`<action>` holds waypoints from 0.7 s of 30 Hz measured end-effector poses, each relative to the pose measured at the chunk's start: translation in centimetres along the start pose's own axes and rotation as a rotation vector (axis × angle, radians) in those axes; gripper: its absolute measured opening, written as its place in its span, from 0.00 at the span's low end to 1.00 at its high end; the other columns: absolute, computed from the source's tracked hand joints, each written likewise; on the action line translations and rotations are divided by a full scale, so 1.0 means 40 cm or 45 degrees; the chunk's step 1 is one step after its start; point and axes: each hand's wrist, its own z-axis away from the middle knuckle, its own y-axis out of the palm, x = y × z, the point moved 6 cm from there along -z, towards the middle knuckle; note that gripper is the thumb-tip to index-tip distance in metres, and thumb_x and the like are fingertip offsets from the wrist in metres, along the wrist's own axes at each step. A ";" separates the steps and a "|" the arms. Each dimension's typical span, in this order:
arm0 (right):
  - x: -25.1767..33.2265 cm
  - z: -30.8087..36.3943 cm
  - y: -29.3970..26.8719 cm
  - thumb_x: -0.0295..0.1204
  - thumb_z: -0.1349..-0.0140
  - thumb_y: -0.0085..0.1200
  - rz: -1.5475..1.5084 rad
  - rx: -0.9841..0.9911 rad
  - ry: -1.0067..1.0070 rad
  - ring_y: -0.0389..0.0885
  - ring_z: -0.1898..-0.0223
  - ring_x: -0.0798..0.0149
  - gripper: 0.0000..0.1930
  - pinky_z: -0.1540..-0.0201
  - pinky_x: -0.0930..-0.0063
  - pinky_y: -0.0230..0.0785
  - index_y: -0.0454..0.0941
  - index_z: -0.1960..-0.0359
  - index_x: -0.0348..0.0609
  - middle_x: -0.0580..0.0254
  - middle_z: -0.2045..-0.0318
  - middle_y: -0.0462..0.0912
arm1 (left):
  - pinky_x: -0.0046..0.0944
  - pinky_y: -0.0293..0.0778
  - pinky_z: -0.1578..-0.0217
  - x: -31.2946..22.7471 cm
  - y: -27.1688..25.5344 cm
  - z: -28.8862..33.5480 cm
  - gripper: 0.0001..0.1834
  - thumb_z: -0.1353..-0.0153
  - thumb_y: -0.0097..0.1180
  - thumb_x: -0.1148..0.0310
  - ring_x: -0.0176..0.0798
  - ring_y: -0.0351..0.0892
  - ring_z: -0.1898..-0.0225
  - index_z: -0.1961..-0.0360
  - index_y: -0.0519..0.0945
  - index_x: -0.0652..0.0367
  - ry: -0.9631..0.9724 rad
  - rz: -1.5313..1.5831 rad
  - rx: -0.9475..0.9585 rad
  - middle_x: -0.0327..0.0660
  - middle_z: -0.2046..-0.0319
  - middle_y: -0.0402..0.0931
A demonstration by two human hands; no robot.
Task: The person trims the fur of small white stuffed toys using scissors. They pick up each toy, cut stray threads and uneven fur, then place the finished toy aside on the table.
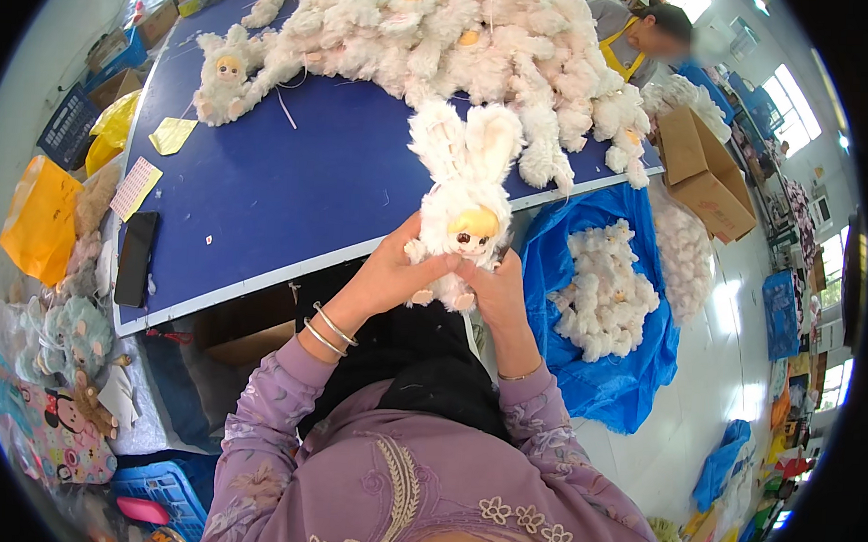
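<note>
A white plush bunny doll (pixel 463 200) with long upright ears, a yellow fringe and a small doll face is held upright in front of me, facing me. My left hand (pixel 393 261) is closed around its left-hand side, thumb across the front under the face. From the other side my right hand (pixel 497 285) grips the doll, its thumb meeting the left one at the chest. The fingers behind the doll are hidden. Just beyond it is the edge of the blue-topped table (pixel 312 183), with a large heap of white plush toys (pixel 405 37) at the far side.
One bunny doll (pixel 228 73) sits at the table's far left. A black phone (pixel 137 258) and a sticker sheet (pixel 135 188) lie near the left edge. To my right stand a blue bag (pixel 584 389) holding white plush toys and a cardboard box (pixel 702 176). A person (pixel 626 42) is at the far right.
</note>
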 end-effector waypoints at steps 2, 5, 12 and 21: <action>0.003 0.003 0.003 0.24 0.46 0.64 -0.049 -0.001 0.028 0.79 0.57 0.69 0.22 0.53 0.75 0.72 0.74 0.49 0.32 0.60 0.55 0.80 | 0.34 0.68 0.44 0.012 -0.008 0.003 0.35 0.42 0.63 0.71 0.32 0.71 0.46 0.36 0.62 0.65 -0.033 0.029 -0.029 0.41 0.45 0.71; 0.011 -0.002 0.003 0.21 0.44 0.61 0.006 -0.046 0.033 0.79 0.59 0.72 0.18 0.56 0.78 0.72 0.75 0.51 0.32 0.61 0.57 0.81 | 0.34 0.68 0.45 0.008 -0.008 0.009 0.33 0.42 0.63 0.73 0.32 0.71 0.46 0.37 0.63 0.65 -0.016 0.031 -0.064 0.41 0.46 0.72; 0.016 0.004 -0.012 0.20 0.43 0.59 0.059 -0.118 0.051 0.80 0.69 0.77 0.14 0.67 0.84 0.72 0.76 0.54 0.31 0.64 0.65 0.83 | 0.34 0.67 0.44 0.002 -0.025 0.014 0.32 0.44 0.64 0.75 0.31 0.70 0.46 0.38 0.66 0.64 0.126 -0.172 -0.148 0.39 0.46 0.73; 0.013 0.015 -0.031 0.27 0.38 0.57 0.070 -0.103 -0.023 0.69 0.78 0.83 0.12 0.78 0.87 0.58 0.77 0.56 0.34 0.73 0.75 0.77 | 0.34 0.68 0.46 -0.014 -0.016 0.023 0.31 0.43 0.62 0.75 0.31 0.71 0.47 0.38 0.66 0.64 0.142 -0.094 -0.129 0.40 0.47 0.74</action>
